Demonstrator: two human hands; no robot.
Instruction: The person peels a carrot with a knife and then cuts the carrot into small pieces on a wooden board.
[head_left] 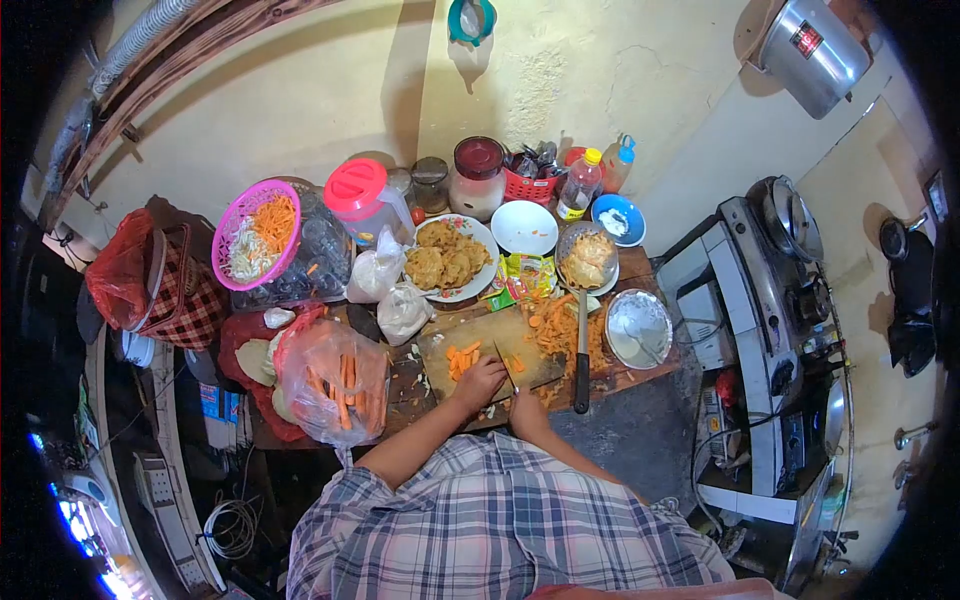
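Note:
My right hand (527, 408) grips a knife (507, 365) at the near edge of a wooden cutting board (450, 345), its blade pointing away from me over the board. Close beside the blade, my left hand (482, 380) rests on the board with its fingers bent together; whatever lies under them is hidden. Cut carrot pieces (463, 360) lie just beyond my left hand, and a few more carrot bits (516, 363) are right of the blade. Orange peelings (555, 330) are heaped along the board's right side.
Left of the board is a plastic bag of carrots (345, 385). Behind are a pink basket of shreds (295, 250), a plate of fritters (485, 275) and small white bags (405, 315). A skimmer (582, 350) and metal bowl (638, 312) stand right, with a stove (745, 250) beyond.

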